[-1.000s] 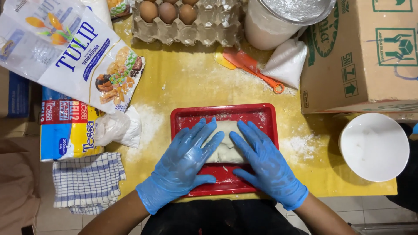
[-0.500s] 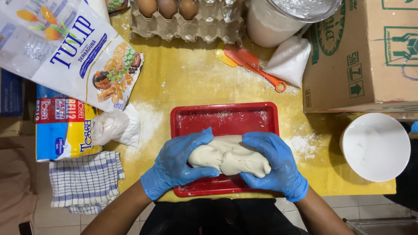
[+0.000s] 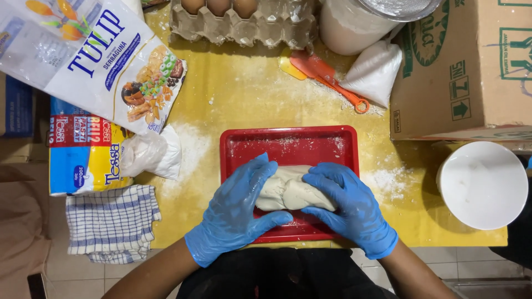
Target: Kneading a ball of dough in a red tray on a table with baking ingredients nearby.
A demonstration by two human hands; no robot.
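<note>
A pale lump of dough lies in a red rectangular tray on a yellow table. Both my hands wear blue gloves. My left hand cups the dough from the left, with fingers curled over its top and thumb under its near side. My right hand wraps the right end of the dough the same way. The near part of the dough is hidden by my fingers. Flour dusts the far end of the tray.
A big flour bag, a tissue pack and a checked cloth lie left. An egg carton, orange spatula, small white bag and tub sit behind. A cardboard box and white bowl stand right.
My hands lay flat on the dough a second ago. They have since curled around it and drawn it together into a thicker lump toward the tray's near side.
</note>
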